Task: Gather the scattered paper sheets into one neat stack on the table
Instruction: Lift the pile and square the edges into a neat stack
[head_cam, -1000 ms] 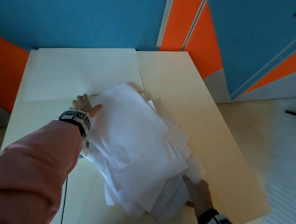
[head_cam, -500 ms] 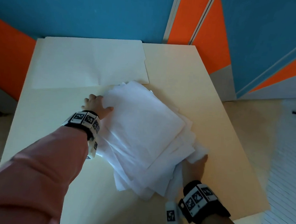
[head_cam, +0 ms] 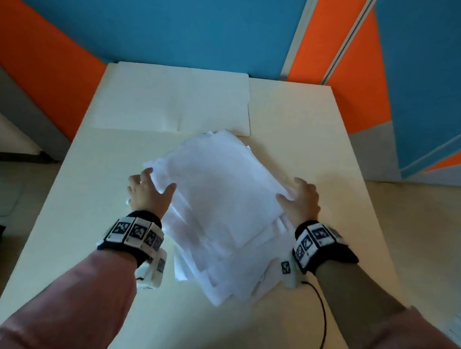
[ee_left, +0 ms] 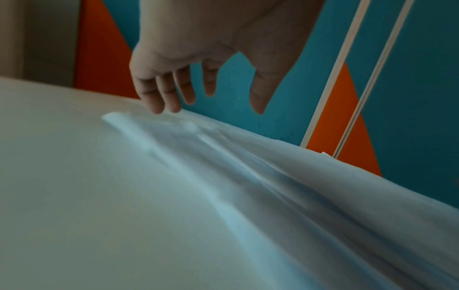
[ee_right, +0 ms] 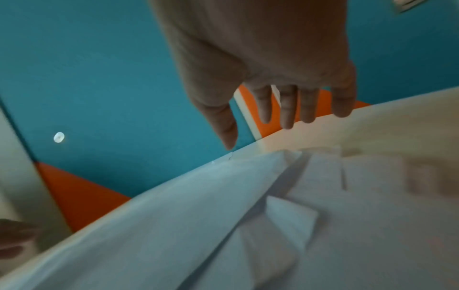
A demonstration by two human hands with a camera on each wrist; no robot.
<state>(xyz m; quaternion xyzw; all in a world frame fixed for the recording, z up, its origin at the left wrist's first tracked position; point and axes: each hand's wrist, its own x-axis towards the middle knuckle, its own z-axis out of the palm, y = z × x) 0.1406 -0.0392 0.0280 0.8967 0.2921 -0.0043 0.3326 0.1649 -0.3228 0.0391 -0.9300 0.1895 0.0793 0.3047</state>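
A loose pile of white paper sheets (head_cam: 222,209) lies askew in the middle of the cream table (head_cam: 331,180), its edges fanned out toward me. My left hand (head_cam: 148,193) is at the pile's left edge, thumb on top of the sheets, fingers spread and straight (ee_left: 171,92). At the right edge is my right hand (head_cam: 300,200), its thumb lying on the top sheet and its straight fingers (ee_right: 288,106) beside the pile. In the wrist views the sheets (ee_left: 285,186) (ee_right: 223,225) look layered and blurred.
A large cream sheet or mat (head_cam: 174,100) lies flat at the table's back left, just behind the pile. A black cable (head_cam: 322,314) runs from my right wristband over the table's near part. Blue and orange walls (head_cam: 206,24) stand behind the table.
My right hand moved up from the pile's near corner to its right edge. My left hand slid nearer along the left side. The pile is drawn closer together and the view has shifted.
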